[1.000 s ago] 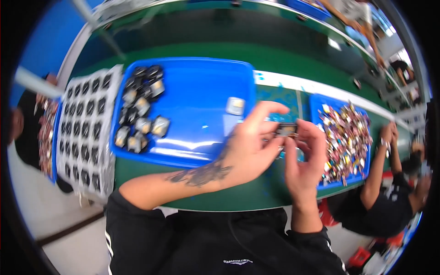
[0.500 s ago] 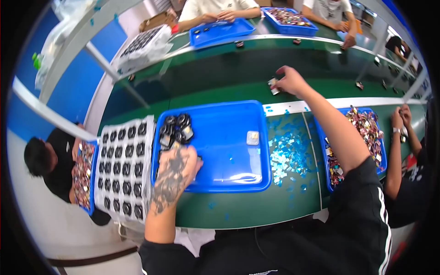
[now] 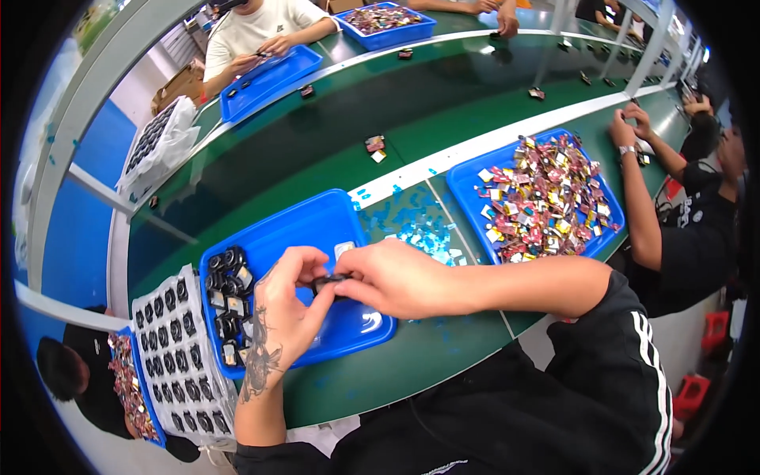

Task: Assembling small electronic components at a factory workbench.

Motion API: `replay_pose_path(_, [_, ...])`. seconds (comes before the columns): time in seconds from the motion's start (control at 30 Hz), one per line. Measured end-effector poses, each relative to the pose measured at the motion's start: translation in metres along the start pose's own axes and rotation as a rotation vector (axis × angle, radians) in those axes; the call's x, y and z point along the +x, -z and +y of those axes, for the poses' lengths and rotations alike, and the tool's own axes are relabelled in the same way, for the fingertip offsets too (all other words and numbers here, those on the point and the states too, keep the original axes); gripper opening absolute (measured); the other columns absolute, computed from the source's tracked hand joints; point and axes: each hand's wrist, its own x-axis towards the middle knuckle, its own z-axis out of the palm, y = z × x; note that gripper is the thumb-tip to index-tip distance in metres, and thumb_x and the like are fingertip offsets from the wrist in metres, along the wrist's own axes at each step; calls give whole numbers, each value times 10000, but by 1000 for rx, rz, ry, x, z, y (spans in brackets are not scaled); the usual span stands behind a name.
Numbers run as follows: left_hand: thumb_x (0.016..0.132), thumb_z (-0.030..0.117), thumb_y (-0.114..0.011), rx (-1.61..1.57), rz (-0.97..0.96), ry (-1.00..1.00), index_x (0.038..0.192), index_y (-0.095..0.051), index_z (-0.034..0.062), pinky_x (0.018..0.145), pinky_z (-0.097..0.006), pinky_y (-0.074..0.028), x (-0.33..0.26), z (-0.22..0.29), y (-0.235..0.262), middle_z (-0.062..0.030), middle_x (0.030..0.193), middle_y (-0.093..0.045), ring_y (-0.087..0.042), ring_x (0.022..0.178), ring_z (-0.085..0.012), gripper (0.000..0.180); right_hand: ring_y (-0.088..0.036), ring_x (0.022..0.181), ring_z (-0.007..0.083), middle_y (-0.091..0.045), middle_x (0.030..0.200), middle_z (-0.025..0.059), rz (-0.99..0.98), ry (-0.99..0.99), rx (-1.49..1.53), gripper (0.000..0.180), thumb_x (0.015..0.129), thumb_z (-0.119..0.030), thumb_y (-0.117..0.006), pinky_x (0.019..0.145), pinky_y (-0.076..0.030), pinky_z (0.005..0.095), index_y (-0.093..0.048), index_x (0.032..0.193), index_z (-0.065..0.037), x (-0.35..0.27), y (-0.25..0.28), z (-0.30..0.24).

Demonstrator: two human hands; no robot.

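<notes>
My left hand (image 3: pixel 289 297) and my right hand (image 3: pixel 400 277) meet above a blue tray (image 3: pixel 297 226). Between their fingertips they grip a small black part (image 3: pixel 328 281), mostly covered by the fingers. Along the tray's left side lies a cluster of round black parts (image 3: pixel 229 297), some bearing pale square pieces. A whitish square piece (image 3: pixel 343 249) shows in the tray just beyond my right hand.
A white tray of round black parts (image 3: pixel 176 356) stands at left. Blue film scraps (image 3: pixel 419 229) litter the green table beside a blue bin (image 3: pixel 461 190) heaped with small pink and gold parts (image 3: pixel 546 202). One assembled piece (image 3: pixel 375 148) lies on the belt. Co-workers sit around.
My right hand has come back from the belt to the tray, leaving a piece there. My left hand has risen from the black parts, and both now grip one. The view has turned right.
</notes>
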Motion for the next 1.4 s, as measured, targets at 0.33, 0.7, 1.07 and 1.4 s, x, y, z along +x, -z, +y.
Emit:
replay_pose_path(0.33, [1003, 114, -513, -1039, -64, 166, 1146, -605, -71, 796, -281, -558, 21, 30, -60, -147, 1070, -672, -671, 918, -187, 251, -671, 686, 163, -687, 854, 101, 527, -137, 164, 206, 845, -125, -737, 617, -542, 272, -659, 978, 11, -70, 33, 6])
replay_pose_path(0.7, [982, 105, -507, -1216, -216, 344, 1375, -451, 1, 751, -282, -552, 28, 16, -58, -194, 1199, -617, -655, 873, -171, 411, -614, 796, 327, -623, 834, 133, 766, -355, -917, 56, 830, -70, -675, 719, -492, 401, -647, 852, -27, -143, 107, 53])
replay_pose_path(1.07, [864, 139, -702, -550, -215, -118, 1136, -679, 77, 789, -283, -491, 14, 26, -58, -106, 1078, -572, -604, 930, -184, 280, -608, 741, 122, -618, 830, 66, 356, -170, 30, 166, 795, 52, -713, 656, -487, 247, -667, 952, 24, -91, 61, -30])
replay_pose_path(1.4, [850, 81, -694, -682, -126, -145, 971, -708, 14, 668, -286, -501, 11, 22, -62, -96, 918, -619, -642, 813, -182, 138, -647, 756, 103, -667, 841, 73, 494, -129, 628, 142, 820, 29, -717, 715, -529, 222, -596, 890, 6, -68, 38, -3])
